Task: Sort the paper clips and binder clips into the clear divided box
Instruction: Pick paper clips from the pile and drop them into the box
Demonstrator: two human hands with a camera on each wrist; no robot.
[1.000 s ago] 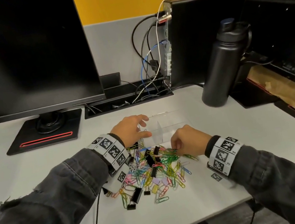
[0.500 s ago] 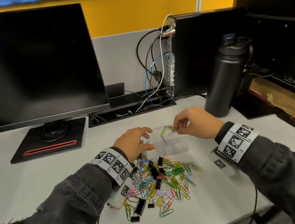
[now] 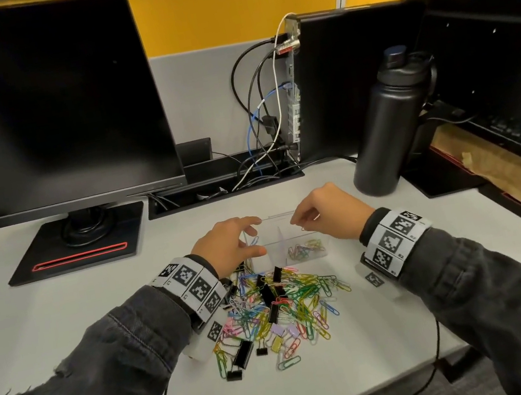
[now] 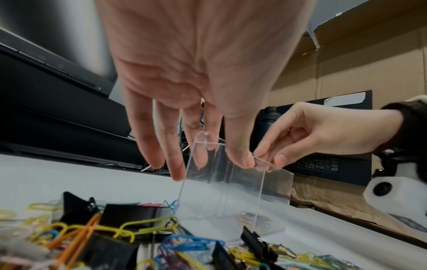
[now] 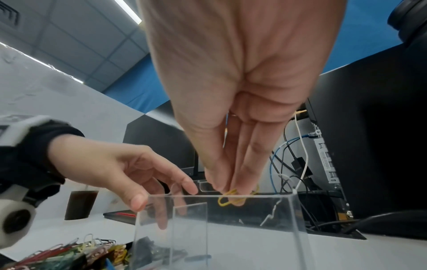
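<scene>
Compared to half a second back, the bunch of coloured clips the right hand [image 3: 323,217] was carrying over the box is gone from its fingers; now a heap of coloured paper clips [image 3: 306,249] lies in the box's right compartment, and only a single yellow paper clip [image 5: 231,199] is pinched between thumb and fingertips right at the top rim. The left hand [image 3: 226,248] hasn't really moved.

Nearest the front edge of the white bench [image 3: 61,302] there's bare surface below the pile. The loose pile of coloured paper clips and black binder clips [image 3: 271,306] spreads between the two dark denim sleeves, its far end touching the box's front wall. A few pastel binder clips [image 3: 281,333] lie in the near part of it.

Just behind sits the clear plastic divided box [image 3: 311,258], upright, with one partition. The left compartment holds one blue paper clip [image 3: 253,241] that I can make out. The left hand steadies the box's left end, fingers spread, thumb on the near wall and fingertips on the far rim.

Bare bench lies left and right of the box. Further back: a black monitor on its stand [image 3: 38,107] at left, a tall black metal bottle [image 3: 386,126] at right, and a cable tray [image 3: 225,186] along the back edge.
</scene>
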